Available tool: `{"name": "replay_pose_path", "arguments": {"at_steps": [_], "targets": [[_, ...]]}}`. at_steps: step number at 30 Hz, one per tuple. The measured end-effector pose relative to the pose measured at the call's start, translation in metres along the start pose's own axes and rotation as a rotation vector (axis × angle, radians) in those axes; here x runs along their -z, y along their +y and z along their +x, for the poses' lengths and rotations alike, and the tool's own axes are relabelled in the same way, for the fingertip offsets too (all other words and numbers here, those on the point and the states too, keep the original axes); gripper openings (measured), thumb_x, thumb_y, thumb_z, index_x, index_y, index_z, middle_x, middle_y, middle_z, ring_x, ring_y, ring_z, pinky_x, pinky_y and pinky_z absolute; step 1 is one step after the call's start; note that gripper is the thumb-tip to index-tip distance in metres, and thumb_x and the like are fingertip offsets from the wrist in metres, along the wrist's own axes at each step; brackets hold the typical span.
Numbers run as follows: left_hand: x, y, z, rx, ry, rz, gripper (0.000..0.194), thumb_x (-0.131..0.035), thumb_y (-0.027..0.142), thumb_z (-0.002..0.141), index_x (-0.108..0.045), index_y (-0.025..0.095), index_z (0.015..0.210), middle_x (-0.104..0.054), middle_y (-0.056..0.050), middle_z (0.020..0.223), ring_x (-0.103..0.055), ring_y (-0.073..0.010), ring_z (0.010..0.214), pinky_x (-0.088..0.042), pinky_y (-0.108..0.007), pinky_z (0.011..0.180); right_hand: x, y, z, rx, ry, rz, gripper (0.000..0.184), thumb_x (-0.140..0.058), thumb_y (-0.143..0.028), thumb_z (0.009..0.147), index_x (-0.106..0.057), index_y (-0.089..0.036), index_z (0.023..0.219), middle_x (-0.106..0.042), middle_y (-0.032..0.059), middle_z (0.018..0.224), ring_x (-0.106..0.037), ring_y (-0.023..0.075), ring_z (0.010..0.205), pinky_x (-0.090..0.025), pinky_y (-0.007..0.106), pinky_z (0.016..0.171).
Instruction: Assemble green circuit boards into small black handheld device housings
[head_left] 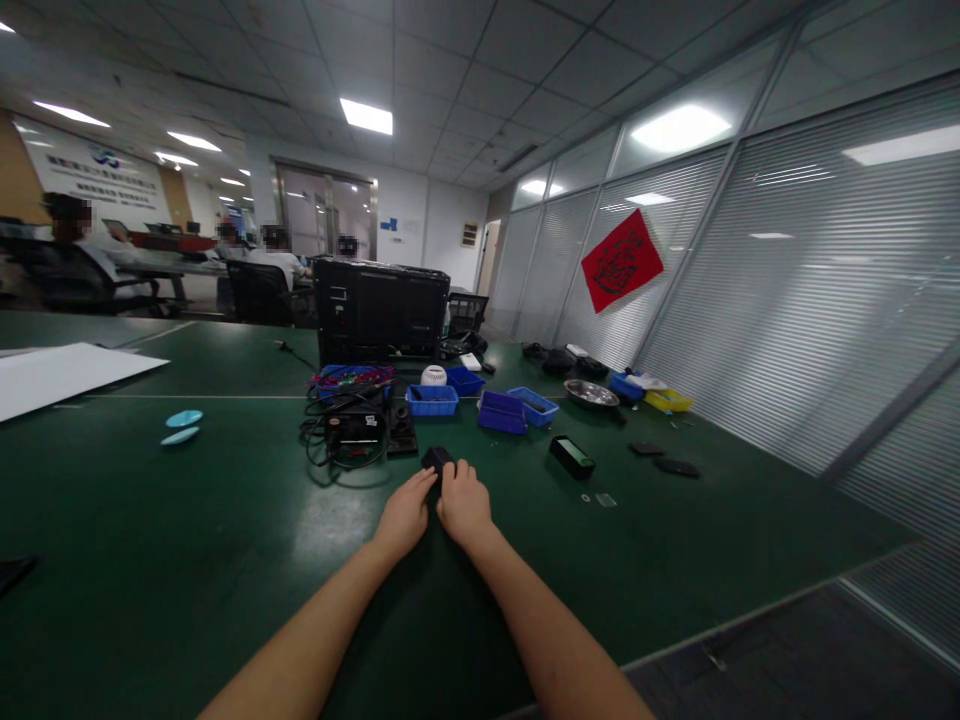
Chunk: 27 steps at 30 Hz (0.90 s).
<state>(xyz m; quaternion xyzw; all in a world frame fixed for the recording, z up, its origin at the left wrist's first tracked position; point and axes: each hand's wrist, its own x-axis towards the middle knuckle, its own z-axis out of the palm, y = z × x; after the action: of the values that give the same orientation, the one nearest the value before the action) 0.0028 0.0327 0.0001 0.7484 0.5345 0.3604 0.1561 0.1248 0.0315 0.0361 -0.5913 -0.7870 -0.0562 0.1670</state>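
Note:
A small black box-like object point(437, 457) stands on the green table in front of me, between my two hands. My left hand point(406, 513) has its fingers pressed against the near left side of it. On the other side, my right hand point(464, 502) curls its fingers over the right part. Both hands cover much of the object, so its exact kind does not show. To the right lies an open black case point(572, 457) with a greenish inside. A small ring point(585, 497) and a clear flat piece point(606, 500) lie near it.
Behind the hands are a tangle of black cables with a power unit point(352, 430), blue bins point(433, 401), a white ball point(433, 375) and a large monitor point(382, 310). A metal bowl point(592, 393) and flat black pieces point(676, 467) are at right. Light-blue pieces point(184, 418) lie left.

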Motion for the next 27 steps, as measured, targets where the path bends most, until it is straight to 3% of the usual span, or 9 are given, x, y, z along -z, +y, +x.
{"name": "replay_pose_path", "arguments": {"at_steps": [4,10,12,15,18,20,23,27], "targets": [[0.005,-0.005,0.002,0.182,0.085,-0.011,0.045,-0.037,0.004,0.071,-0.056,0.014,0.11,-0.059,-0.009,0.115,-0.053,-0.017,0.107,-0.037,-0.032,0.097,0.001,-0.006,-0.006,0.051,0.024,0.119,0.041,-0.056,-0.038,0.07,-0.043,-0.019,0.105,-0.043,0.0122,0.109,-0.046,0.0259,0.095,-0.043,0.035,0.072],[0.012,-0.006,0.004,0.234,0.192,-0.053,0.035,-0.032,0.02,0.083,-0.056,0.014,0.109,-0.059,-0.009,0.112,-0.053,-0.0176,0.105,-0.04,-0.031,0.092,-0.011,0.01,0.006,0.034,-0.047,0.652,0.023,-0.039,-0.028,0.081,-0.051,-0.021,0.1,-0.051,0.0032,0.1,-0.054,0.0116,0.075,-0.043,0.024,0.072],[0.012,-0.006,0.005,0.24,0.228,-0.091,0.038,-0.03,0.031,0.086,-0.054,0.014,0.111,-0.059,-0.01,0.113,-0.053,-0.0185,0.106,-0.04,-0.032,0.092,-0.019,0.016,0.012,-0.01,-0.079,0.859,0.027,-0.033,-0.025,0.084,-0.051,-0.02,0.103,-0.056,0.0018,0.092,-0.053,0.0093,0.065,-0.044,0.022,0.065],[0.009,-0.004,0.004,0.229,0.239,-0.059,0.051,-0.043,0.043,0.08,-0.045,0.013,0.12,-0.053,-0.012,0.121,-0.05,-0.0213,0.111,-0.038,-0.032,0.093,-0.03,0.019,0.016,-0.061,-0.142,1.064,0.035,-0.035,-0.022,0.081,-0.048,-0.019,0.113,-0.059,0.0,0.083,-0.052,0.0083,0.055,-0.042,0.021,0.054],[0.006,-0.002,0.003,0.276,0.222,0.024,0.07,-0.055,0.042,0.072,-0.032,0.011,0.13,-0.049,-0.015,0.126,-0.048,-0.0241,0.114,-0.038,-0.032,0.092,-0.038,0.018,0.017,-0.028,-0.205,1.16,0.043,-0.038,-0.016,0.074,-0.047,-0.018,0.116,-0.06,-0.003,0.068,-0.051,0.0082,0.049,-0.039,0.02,0.05],[0.005,0.0,0.003,0.325,0.211,0.051,0.07,-0.054,0.034,0.072,-0.028,0.01,0.132,-0.048,-0.015,0.126,-0.048,-0.0232,0.114,-0.038,-0.03,0.091,-0.041,0.018,0.018,-0.034,-0.203,1.214,0.043,-0.038,-0.013,0.069,-0.051,-0.016,0.11,-0.059,-0.0042,0.062,-0.049,0.008,0.045,-0.038,0.02,0.048],[0.007,0.003,0.002,0.365,0.207,0.075,0.065,-0.052,0.025,0.072,-0.03,0.009,0.131,-0.048,-0.015,0.127,-0.047,-0.0217,0.115,-0.037,-0.028,0.092,-0.044,0.022,0.022,-0.146,-0.093,1.265,0.031,-0.035,-0.012,0.061,-0.056,-0.015,0.083,-0.057,-0.0036,0.056,-0.043,0.0072,0.039,-0.033,0.019,0.043],[0.011,0.006,-0.002,0.397,0.205,0.095,0.063,-0.051,0.025,0.072,-0.031,0.011,0.13,-0.049,-0.013,0.126,-0.049,-0.0213,0.112,-0.037,-0.027,0.092,-0.045,0.033,0.025,-0.253,0.04,1.234,0.017,-0.033,-0.013,0.056,-0.05,-0.017,0.056,-0.049,-0.0037,0.045,-0.038,0.0077,0.038,-0.028,0.018,0.041]]}}
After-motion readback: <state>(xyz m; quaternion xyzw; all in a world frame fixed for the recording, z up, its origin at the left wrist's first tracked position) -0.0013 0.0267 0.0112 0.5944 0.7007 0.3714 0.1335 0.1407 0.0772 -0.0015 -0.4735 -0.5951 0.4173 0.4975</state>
